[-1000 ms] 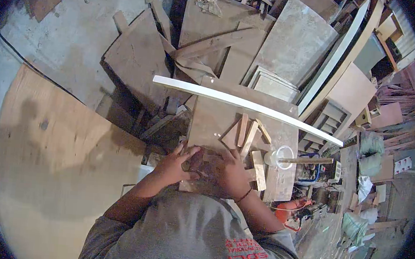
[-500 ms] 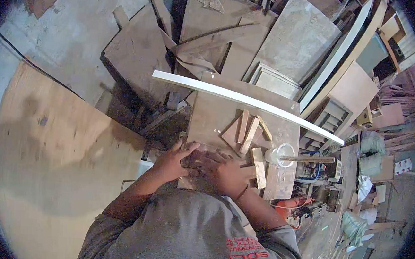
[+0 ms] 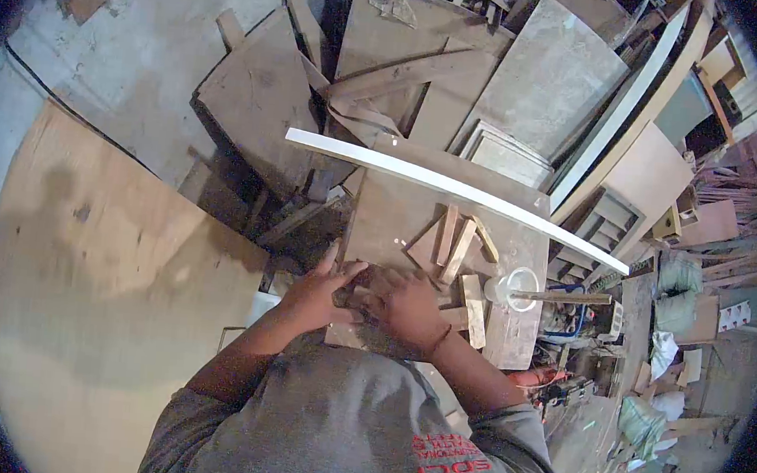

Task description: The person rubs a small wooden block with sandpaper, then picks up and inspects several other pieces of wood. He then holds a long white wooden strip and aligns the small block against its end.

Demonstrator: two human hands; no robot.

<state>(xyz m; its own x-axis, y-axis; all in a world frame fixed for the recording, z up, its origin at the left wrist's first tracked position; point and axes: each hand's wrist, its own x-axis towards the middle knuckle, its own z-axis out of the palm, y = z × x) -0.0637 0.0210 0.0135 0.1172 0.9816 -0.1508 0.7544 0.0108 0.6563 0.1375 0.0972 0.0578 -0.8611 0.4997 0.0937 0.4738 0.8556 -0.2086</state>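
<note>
Two hands, left [image 3: 312,295] and right [image 3: 409,306], press together on one small wood piece [image 3: 358,295] at the desk's [image 3: 389,211] near edge; grip unclear. One white strip [image 3: 453,189], one cup [image 3: 517,287], scrap-strewn workshop.

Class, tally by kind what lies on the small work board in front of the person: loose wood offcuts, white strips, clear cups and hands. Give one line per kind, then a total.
Wood offcuts: about 6, some overlapping
White strip: 1
Clear cup: 1
Hands: 2, left hand and right hand
Total: about 10
</note>
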